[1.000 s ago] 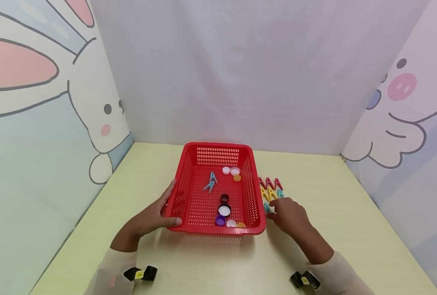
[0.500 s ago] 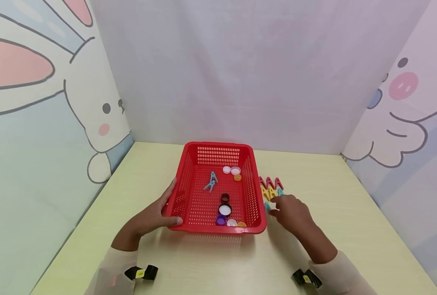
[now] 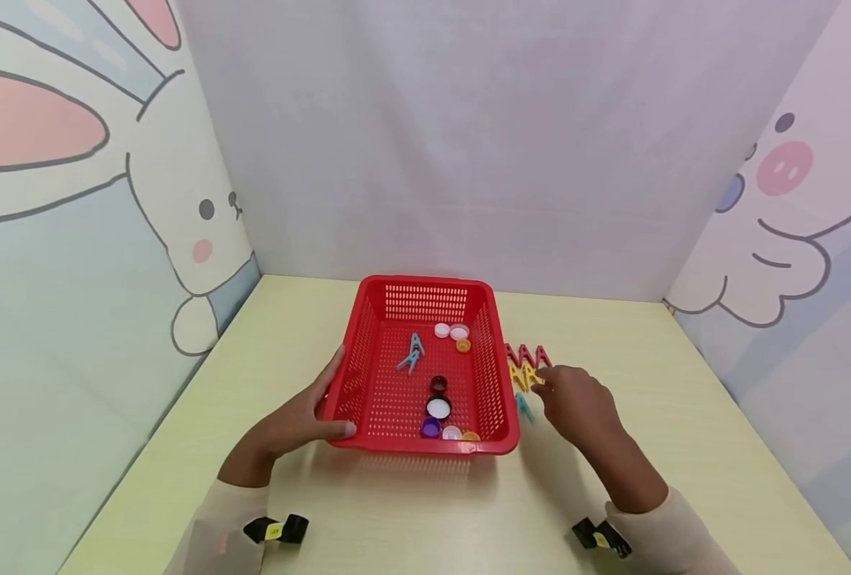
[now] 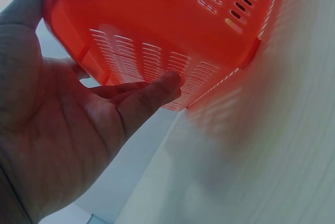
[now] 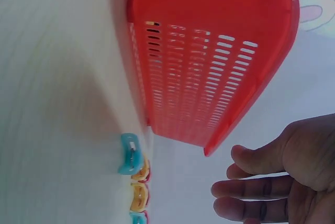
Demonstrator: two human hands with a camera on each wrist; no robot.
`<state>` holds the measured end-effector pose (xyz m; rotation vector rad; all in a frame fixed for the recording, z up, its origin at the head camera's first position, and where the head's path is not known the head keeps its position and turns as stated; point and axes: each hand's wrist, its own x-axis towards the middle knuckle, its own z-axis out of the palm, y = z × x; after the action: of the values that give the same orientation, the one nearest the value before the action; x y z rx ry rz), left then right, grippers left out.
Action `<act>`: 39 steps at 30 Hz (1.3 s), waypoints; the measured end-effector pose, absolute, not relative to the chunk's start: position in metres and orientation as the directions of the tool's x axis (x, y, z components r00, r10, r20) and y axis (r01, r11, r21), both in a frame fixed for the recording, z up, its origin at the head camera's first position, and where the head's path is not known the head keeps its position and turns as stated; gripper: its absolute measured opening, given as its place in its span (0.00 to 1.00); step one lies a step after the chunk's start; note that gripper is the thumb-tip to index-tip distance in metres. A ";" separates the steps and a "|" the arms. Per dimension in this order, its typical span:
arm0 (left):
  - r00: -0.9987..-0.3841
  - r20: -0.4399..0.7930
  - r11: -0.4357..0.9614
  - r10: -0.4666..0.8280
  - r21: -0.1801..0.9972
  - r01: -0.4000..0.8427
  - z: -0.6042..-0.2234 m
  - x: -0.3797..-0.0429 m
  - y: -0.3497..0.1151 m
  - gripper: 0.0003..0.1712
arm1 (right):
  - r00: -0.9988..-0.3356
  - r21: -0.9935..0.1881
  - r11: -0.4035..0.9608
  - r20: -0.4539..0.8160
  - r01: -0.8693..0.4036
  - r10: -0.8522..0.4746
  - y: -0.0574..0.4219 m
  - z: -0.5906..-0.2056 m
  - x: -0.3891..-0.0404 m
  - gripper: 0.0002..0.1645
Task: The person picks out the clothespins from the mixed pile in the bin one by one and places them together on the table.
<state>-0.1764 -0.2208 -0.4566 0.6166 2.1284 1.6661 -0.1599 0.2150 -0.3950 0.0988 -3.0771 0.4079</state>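
Observation:
My left hand (image 3: 292,423) grips the near left corner of a red plastic basket (image 3: 425,446), thumb over the rim and fingers (image 4: 149,96) along the slotted side. To the basket's right, my right hand (image 3: 579,406) hovers over rows of clothespins, with nothing between its fingers in the right wrist view. Red clothespins (image 3: 526,355) make the back row and yellow ones (image 3: 531,377) the middle. One blue clothespin (image 3: 524,406) lies in front; another blue clothespin (image 5: 138,217) shows in the right wrist view. Two blue clothespins (image 3: 413,355) lie inside the basket.
Bottle caps lie in the basket: white caps (image 3: 458,331), an orange cap (image 3: 463,346), a black-rimmed cap (image 3: 438,407) and a purple cap (image 3: 430,428) among them. The pale table (image 3: 411,511) meets a grey wall (image 3: 433,160) behind and cartoon-printed walls at both sides.
My right hand has moved off the front blue clothespin, away and slightly right, leaving it in full view and covering the blue one behind. The left hand and basket have stayed put.

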 end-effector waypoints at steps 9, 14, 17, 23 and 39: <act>-0.837 -0.018 0.203 0.547 0.973 0.112 -0.456 -0.176 -0.220 0.75 | -0.992 -0.247 0.965 0.108 -0.084 -0.058 0.206 -0.379 -0.158 0.20; -0.835 -0.011 0.197 0.550 0.973 0.117 -0.456 -0.176 -0.220 0.76 | -0.986 -0.223 0.967 0.141 -0.120 -0.090 0.195 -0.369 -0.160 0.20; -0.831 -0.002 0.183 0.556 0.976 0.120 -0.456 -0.175 -0.221 0.76 | -0.982 -0.210 0.967 0.151 -0.142 -0.111 0.187 -0.363 -0.162 0.22; -0.829 -0.001 0.178 0.559 0.977 0.119 -0.458 -0.176 -0.222 0.76 | -0.978 -0.184 0.966 0.140 -0.180 -0.155 0.168 -0.353 -0.168 0.29; -0.832 -0.009 0.199 0.555 0.972 0.122 -0.456 -0.176 -0.221 0.77 | -0.921 -0.089 0.921 -0.050 -0.380 -0.385 0.132 -0.333 -0.201 0.38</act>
<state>-0.1762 -0.2211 -0.4565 0.6348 2.1225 1.6692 -0.2009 0.1318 -0.3334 0.6270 -3.1441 0.1246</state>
